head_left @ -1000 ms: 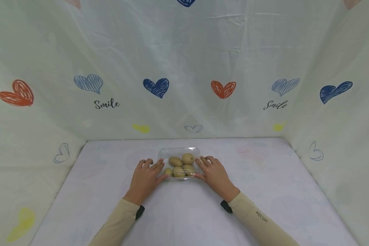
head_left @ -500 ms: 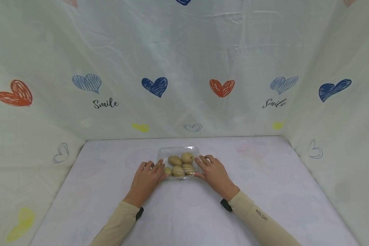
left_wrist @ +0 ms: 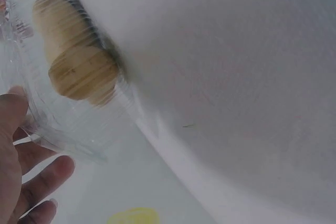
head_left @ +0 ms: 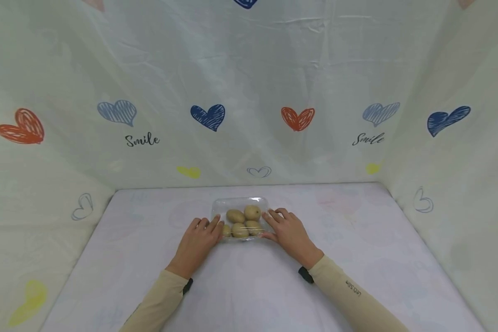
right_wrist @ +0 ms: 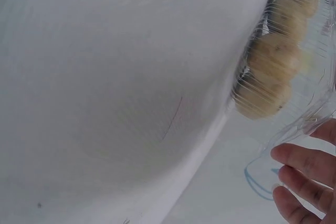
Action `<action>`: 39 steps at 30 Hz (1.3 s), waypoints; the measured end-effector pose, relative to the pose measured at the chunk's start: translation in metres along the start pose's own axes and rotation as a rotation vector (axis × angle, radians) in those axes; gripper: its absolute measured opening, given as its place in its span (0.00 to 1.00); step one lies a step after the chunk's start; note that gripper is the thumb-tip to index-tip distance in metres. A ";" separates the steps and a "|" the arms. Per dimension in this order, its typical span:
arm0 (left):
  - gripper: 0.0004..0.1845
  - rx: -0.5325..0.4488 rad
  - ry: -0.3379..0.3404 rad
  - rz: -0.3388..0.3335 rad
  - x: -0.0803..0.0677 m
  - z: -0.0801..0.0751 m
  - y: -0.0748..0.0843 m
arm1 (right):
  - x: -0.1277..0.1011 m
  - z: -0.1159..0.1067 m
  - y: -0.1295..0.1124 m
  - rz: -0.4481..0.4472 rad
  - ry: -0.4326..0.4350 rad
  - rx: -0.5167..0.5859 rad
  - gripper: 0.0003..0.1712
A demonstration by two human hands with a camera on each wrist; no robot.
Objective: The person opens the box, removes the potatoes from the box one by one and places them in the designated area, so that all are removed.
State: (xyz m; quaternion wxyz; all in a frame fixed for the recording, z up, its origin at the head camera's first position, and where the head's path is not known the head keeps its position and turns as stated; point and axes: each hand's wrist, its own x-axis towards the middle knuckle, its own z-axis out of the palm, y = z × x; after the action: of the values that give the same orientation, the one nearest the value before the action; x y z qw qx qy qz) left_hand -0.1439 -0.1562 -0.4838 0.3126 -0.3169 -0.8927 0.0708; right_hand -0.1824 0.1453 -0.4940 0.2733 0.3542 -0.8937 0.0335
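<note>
A clear plastic container (head_left: 236,201) with several potatoes (head_left: 252,212) inside sits toward the back middle of the table. My left hand (head_left: 197,242) grips its left side near the front corner. In the left wrist view the thumb (left_wrist: 14,109) is at the rim, with the index finger below it and the other fingers spread. On the opposite side, my right hand (head_left: 290,235) holds the container, thumb at the front corner and fingertips along the edge. The potatoes (right_wrist: 273,59) show through the ribbed wall in the right wrist view.
A white cloth covers the table (head_left: 249,286). Behind it and on both sides hangs a pale curtain (head_left: 249,147) printed with hearts and the word Smile. The table's back edge lies just beyond the container.
My left thumb has drawn in and up along the container's front left corner and shows less now. The right hand keeps its place, and the container stays almost still.
</note>
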 end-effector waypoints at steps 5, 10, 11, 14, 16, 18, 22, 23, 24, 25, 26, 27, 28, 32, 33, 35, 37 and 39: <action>0.31 -0.039 0.019 0.008 -0.001 0.002 -0.003 | 0.000 -0.001 0.000 0.001 -0.012 -0.008 0.38; 0.37 -0.073 0.055 0.015 -0.002 0.005 -0.007 | 0.000 -0.002 0.000 0.002 -0.014 -0.009 0.37; 0.37 -0.075 0.060 0.017 -0.002 0.005 -0.008 | 0.000 -0.002 0.000 0.001 -0.014 -0.009 0.37; 0.36 -0.065 0.069 0.021 -0.002 0.007 -0.008 | 0.000 -0.002 0.000 0.001 -0.009 -0.007 0.37; 0.34 -0.065 0.076 0.019 -0.002 0.008 -0.009 | 0.000 -0.002 0.000 0.000 -0.007 -0.008 0.37; 0.25 -0.075 0.088 0.013 -0.002 0.010 -0.009 | 0.000 -0.002 0.000 0.001 -0.002 -0.005 0.36; 0.18 -0.143 0.116 -0.019 -0.002 0.011 -0.009 | 0.000 -0.002 0.000 0.003 0.010 0.005 0.35; 0.20 -0.169 0.123 -0.035 -0.002 0.012 -0.009 | 0.000 -0.002 0.000 0.004 0.013 0.010 0.35; 0.22 -0.199 0.127 -0.052 -0.003 0.012 -0.010 | 0.000 -0.001 0.001 0.004 0.013 0.009 0.35; 0.23 -0.225 0.129 -0.067 -0.005 0.012 -0.010 | 0.000 -0.001 0.001 0.004 0.013 0.009 0.35; 0.24 -0.252 0.131 -0.083 -0.006 0.012 -0.011 | 0.000 -0.001 0.001 0.003 0.011 0.007 0.36; 0.24 -0.280 0.133 -0.099 -0.007 0.012 -0.011 | -0.001 -0.001 0.001 0.003 0.009 0.001 0.36; 0.25 -0.309 0.135 -0.115 -0.008 0.012 -0.012 | -0.001 0.000 0.002 0.004 0.009 -0.002 0.37; 0.26 -0.369 0.142 -0.140 -0.009 0.013 -0.015 | -0.002 0.000 0.002 0.003 0.017 -0.004 0.37; 0.26 -0.376 0.143 -0.140 -0.009 0.013 -0.016 | -0.002 0.000 0.002 0.004 0.020 -0.001 0.36; 0.26 -0.371 0.142 -0.128 -0.009 0.014 -0.017 | -0.001 0.000 0.002 0.003 0.025 0.001 0.36; 0.26 -0.355 0.145 -0.105 -0.009 0.014 -0.018 | -0.001 0.000 0.001 0.003 0.026 -0.003 0.35; 0.25 -0.333 0.154 -0.073 -0.008 0.015 -0.019 | -0.001 0.000 0.002 -0.001 0.022 -0.019 0.34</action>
State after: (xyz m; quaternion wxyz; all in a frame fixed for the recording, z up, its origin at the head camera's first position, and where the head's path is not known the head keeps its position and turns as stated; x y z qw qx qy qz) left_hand -0.1582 -0.1746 -0.4935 0.3254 -0.3361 -0.8765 -0.1139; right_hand -0.1828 0.1470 -0.4942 0.2867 0.3518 -0.8906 0.0287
